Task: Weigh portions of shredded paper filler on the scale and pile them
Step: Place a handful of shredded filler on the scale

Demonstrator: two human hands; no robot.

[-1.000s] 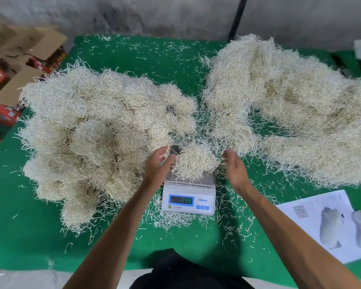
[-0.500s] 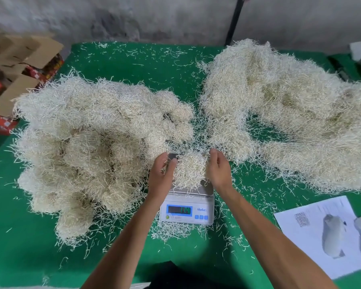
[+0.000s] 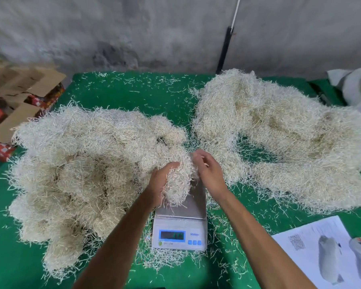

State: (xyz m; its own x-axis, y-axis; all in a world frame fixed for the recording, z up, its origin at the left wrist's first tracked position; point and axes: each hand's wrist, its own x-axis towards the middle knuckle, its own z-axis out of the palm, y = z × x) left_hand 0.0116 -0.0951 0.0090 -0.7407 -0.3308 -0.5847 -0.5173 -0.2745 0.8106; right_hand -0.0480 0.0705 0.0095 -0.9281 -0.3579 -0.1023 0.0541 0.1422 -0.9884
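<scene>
Left hand (image 3: 157, 182) cups a portion of shredded paper (image 3: 178, 182) above the scale (image 3: 180, 224) pan; right hand (image 3: 208, 174) pinches strands at its top, fingers curled. Scale display lit (digits unreadable). Large shred pile (image 3: 81, 176) left, second pile (image 3: 279, 142) right, both on green table (image 3: 19, 257). Printed sheet (image 3: 325, 253) at lower right, cardboard boxes (image 3: 19, 90) far left.

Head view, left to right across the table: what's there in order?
Cardboard boxes → left pile of shredded paper → left hand gripping a portion of filler above the scale → right hand → right pile → printed sheet.
</scene>
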